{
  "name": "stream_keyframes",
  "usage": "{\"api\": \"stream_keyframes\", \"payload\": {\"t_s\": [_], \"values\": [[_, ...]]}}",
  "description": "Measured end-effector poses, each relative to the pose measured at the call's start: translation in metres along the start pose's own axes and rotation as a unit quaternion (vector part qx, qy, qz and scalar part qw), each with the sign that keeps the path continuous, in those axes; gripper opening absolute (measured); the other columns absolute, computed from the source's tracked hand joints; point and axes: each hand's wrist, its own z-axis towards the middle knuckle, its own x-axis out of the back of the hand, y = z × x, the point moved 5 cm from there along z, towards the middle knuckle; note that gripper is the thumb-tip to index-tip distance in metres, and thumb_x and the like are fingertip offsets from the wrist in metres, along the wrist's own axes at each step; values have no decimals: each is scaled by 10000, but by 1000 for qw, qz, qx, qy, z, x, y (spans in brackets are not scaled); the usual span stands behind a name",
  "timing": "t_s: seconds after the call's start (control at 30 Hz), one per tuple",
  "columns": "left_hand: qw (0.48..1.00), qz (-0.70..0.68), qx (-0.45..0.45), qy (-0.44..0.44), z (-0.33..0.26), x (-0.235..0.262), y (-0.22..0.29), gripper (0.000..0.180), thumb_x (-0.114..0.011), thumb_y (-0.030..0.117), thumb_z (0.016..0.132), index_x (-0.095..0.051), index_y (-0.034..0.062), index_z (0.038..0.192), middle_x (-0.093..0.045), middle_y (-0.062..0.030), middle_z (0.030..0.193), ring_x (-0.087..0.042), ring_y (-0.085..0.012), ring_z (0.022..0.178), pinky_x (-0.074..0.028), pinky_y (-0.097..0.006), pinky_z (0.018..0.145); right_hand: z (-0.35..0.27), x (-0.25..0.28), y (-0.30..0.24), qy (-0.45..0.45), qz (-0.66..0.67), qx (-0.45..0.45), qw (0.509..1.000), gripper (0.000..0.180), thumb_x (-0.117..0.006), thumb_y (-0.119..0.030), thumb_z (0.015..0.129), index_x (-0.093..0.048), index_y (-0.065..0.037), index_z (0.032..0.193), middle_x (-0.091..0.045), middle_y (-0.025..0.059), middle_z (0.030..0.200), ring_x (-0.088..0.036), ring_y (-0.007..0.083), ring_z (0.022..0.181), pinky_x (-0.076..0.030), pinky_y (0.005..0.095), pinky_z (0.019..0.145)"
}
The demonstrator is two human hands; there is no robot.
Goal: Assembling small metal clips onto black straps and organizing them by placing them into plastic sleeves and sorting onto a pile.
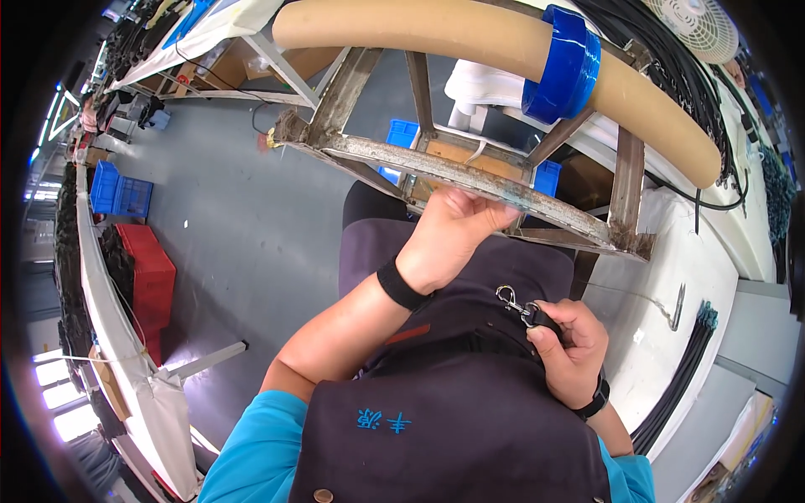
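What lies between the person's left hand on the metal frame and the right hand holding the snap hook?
In the head view, only the dark apron lies between the left hand and the right hand with its snap hook.

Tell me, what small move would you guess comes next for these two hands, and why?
Probably the left hand comes down toward the clasp. The right hand has a grip on a dark strap with that metal clasp sticking out free, while the left rests up on the worn metal frame, holding nothing I can make out.

We see the left hand [453, 230] pressed against a worn metal frame [470, 180]. The right hand [570, 348] grips a black strap with a silver snap hook [510, 298] above a dark apron [453, 419].
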Motion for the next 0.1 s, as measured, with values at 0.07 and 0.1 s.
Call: {"api": "stream_keyframes", "payload": {"t_s": [0.07, 0.1], "values": [[998, 38, 41, 32, -8, 4, -5, 205, -626, 55, 853, -613, 27, 1056, -634, -42, 979, -573, -114, 878, -469, -280, 813, 2, 1, 0, 5, 9, -1, 1000, 214, -658, 3, 817, -603, 27, 1022, -623, 60, 855, -563, 57, 723, -418, 161, 584], [998, 38, 43, 33, -6, 4, -6, 205, -626, 55, 853, -613, 27, 1056, -634, -42, 979, -573, -114, 878, -469, -280, 813, 3, 2, 0, 4, 9, -4, 1000, 219, -658, 2, 817, -603, 26, 1028, -626, 66, 866, -576, 66, 747, -428, 161, 613]]}}
